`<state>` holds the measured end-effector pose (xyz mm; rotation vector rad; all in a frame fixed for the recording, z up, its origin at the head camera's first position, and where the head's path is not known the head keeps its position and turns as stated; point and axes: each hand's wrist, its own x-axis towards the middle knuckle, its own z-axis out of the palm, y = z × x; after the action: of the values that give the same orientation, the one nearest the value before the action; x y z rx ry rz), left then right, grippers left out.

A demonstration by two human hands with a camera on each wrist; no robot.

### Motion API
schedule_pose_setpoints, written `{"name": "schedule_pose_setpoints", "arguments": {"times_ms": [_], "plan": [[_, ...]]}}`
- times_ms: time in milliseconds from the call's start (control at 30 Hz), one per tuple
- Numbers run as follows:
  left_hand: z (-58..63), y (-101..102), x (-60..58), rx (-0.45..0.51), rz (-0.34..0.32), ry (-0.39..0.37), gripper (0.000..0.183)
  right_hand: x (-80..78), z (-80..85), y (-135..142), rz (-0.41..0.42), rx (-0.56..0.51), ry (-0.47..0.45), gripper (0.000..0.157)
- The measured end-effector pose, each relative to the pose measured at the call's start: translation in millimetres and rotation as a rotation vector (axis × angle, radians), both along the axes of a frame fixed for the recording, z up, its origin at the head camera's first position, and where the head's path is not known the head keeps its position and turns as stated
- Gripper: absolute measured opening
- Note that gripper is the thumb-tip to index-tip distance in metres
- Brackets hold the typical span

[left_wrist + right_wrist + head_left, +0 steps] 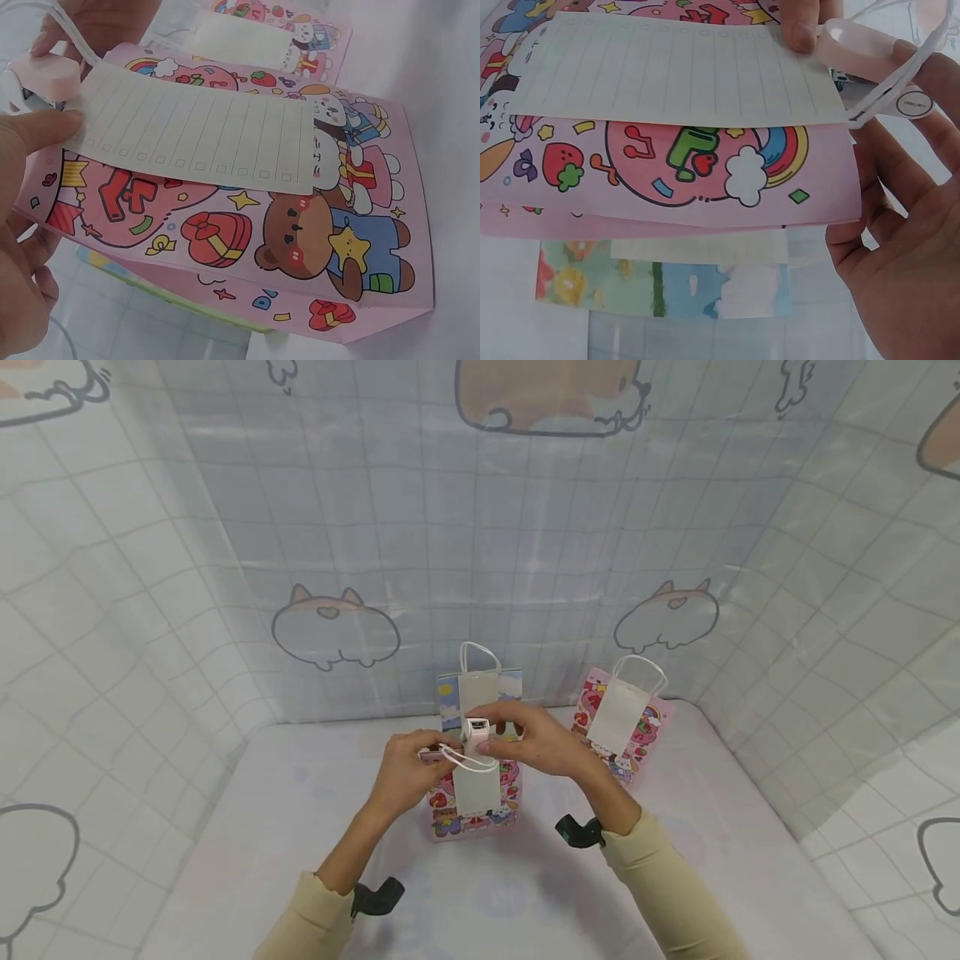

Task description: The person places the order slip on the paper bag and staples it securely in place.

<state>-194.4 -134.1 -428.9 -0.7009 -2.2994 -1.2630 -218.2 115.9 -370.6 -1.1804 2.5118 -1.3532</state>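
Observation:
A pink gift bag (pixel 442 822) printed with cartoon animals stands in front of me, with a white lined paper slip (pixel 195 135) along its front. My left hand (pixel 401 772) grips the bag's top edge, its thumb pressing the slip's upper end. With the thumb and fingers of my right hand (pixel 543 739) I hold a small pale pink stapler (pixel 477 735). In the left wrist view the stapler's mouth sits right at the slip's top end, close to my left thumb. White cord handles (pixel 900 79) loop past the stapler.
Behind the pink bag stands a blue gift bag (pixel 449 703) with a white slip and cord handles. Another pink gift bag (pixel 645 745) leans at the back right, also bearing a slip. Patterned sheeting (pixel 495 552) rises behind and on both sides of the table (pixel 315 860).

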Motion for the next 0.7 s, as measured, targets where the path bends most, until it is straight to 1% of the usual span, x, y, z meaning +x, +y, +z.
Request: {"name": "schedule_pose_setpoints", "arguments": {"times_ms": [200, 467, 700], "plan": [[1.2, 0.7, 0.8, 0.018, -0.001, -0.060, 0.014, 1.1, -1.9, -1.2, -0.011, 0.013, -0.013, 0.044], [2.8, 3.4, 0.9, 0.023, -0.002, -0.063, 0.012, 2.9, -0.8, -1.0, -0.012, 0.013, -0.031, 0.048], [3.1, 4.3, 1.4, 0.010, 0.035, -0.077, 0.014, 7.3, 2.2, -3.3, -0.011, 0.009, -0.048, 0.046]]}}
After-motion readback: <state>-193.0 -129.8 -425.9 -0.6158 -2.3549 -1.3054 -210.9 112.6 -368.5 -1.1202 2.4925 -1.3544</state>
